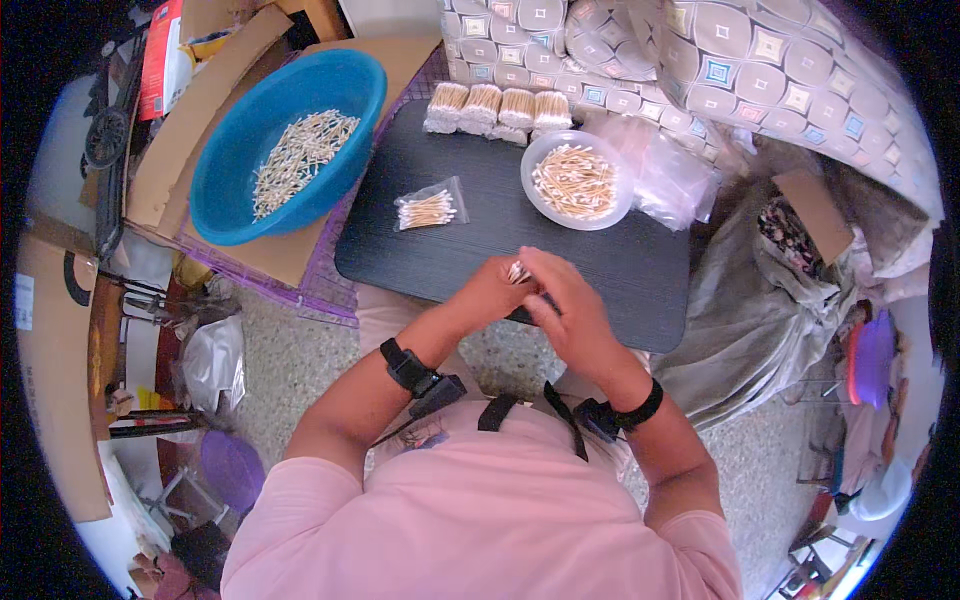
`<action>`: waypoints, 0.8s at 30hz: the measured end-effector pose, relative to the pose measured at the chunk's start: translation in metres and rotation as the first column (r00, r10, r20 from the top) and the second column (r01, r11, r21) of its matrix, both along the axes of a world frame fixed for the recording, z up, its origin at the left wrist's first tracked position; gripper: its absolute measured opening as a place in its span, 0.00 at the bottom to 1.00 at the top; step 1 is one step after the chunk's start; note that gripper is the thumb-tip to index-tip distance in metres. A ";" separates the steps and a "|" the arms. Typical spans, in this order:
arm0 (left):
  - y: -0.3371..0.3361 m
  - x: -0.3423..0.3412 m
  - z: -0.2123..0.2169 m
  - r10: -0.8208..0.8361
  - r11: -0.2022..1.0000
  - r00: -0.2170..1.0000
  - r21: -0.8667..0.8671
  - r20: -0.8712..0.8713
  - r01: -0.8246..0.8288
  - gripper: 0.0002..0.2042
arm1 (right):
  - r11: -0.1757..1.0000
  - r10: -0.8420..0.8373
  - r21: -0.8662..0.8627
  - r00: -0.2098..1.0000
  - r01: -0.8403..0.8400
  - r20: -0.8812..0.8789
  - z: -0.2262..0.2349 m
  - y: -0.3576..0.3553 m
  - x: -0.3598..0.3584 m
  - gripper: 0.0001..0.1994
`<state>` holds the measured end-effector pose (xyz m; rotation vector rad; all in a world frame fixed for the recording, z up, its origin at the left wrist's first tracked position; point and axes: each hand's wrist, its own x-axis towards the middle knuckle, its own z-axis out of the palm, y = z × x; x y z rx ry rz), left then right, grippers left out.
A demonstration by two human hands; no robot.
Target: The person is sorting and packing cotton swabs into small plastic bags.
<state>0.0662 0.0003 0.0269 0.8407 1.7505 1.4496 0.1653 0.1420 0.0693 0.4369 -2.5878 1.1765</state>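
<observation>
From my end I can't count the swabs [518, 271]: left hand [490, 292] and right hand [570, 308] hide most.

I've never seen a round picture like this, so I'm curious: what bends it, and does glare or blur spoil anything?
Head view: a fisheye lens bends the scene toward a black rim; head view: the silvery bag at left catches bright glints; head view: the swabs between the left hand and right hand are partly covered and too small to judge for blur.
</observation>
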 end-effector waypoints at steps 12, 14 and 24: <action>-0.013 -0.010 -0.016 0.136 0.988 0.953 -0.031 -0.270 -0.149 0.31 | 0.921 -0.012 -0.368 0.951 0.131 0.309 -0.033 -0.007 -0.037 0.12; -0.016 -0.020 -0.021 -0.107 0.990 0.978 0.076 -0.180 0.122 0.25 | 0.932 0.049 -0.358 0.957 0.059 0.287 -0.036 -0.010 -0.043 0.10; -0.041 -0.033 -0.007 -0.128 0.961 0.981 -0.263 -0.144 0.087 0.12 | 0.800 0.134 -0.542 0.805 0.256 0.579 -0.050 -0.002 -0.056 0.08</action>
